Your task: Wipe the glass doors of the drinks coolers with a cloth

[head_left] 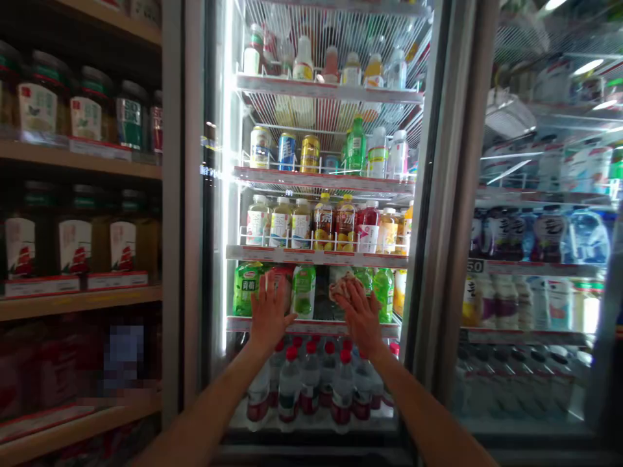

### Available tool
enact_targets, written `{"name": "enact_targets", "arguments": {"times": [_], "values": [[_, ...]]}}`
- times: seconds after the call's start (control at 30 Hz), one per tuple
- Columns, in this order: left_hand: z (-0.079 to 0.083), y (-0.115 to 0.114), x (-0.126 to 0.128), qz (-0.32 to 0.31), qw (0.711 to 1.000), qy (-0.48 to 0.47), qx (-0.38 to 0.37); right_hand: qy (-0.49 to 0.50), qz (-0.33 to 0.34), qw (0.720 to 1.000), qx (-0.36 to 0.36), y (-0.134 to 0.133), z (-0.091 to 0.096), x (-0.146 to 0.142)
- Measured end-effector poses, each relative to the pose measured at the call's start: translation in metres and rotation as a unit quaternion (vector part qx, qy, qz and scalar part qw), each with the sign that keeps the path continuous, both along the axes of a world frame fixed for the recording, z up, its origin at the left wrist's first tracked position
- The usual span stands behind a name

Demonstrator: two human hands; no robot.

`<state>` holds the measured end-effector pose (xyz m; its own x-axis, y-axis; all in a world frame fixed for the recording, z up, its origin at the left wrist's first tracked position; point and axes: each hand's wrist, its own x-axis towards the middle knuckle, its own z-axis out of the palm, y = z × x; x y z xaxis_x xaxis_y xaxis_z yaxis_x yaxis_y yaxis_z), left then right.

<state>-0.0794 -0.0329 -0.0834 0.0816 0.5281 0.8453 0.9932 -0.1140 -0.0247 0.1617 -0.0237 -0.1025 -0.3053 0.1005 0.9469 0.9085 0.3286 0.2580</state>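
Note:
My left hand is stretched out with its fingers up and spread, and nothing is in it. It appears to lie flat against the glass door of a drinks fridge, in front of a green bottle and a red one partly hidden behind the fingers. A crumpled, patterned cloth is under the fingers of my right hand, pressed to the glass at the same height. Between my hands a green bottle shows on the shelf behind. Part of the cloth is covered by my fingers.
Higher shelves hold cans and tea and juice bottles. Red-capped water bottles stand at the bottom. A metal door frame borders the glass at right, beside another fridge. Wooden shelves with jars stand at left.

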Motion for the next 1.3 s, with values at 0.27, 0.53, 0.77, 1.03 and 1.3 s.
{"name": "enact_targets", "arguments": {"times": [0.27,0.53,0.77,1.03,1.3], "values": [[-0.007,0.003,0.000,-0.004,1.000,-0.004,-0.002,0.151,-0.069,0.985,0.035,0.000,0.005,0.046],[-0.010,0.005,-0.003,-0.009,1.000,0.011,0.004,0.017,-0.021,1.000,0.009,0.000,0.011,0.012],[-0.011,0.004,-0.002,-0.006,1.000,0.004,0.001,0.082,-0.056,0.994,0.039,0.000,0.015,0.031],[-0.012,0.004,-0.001,0.001,1.000,0.013,0.027,-0.003,0.002,1.000,0.008,0.004,0.022,-0.011],[-0.019,0.002,-0.029,-0.037,0.998,0.032,0.040,-0.109,0.017,0.994,-0.018,0.000,0.017,-0.032]]}}
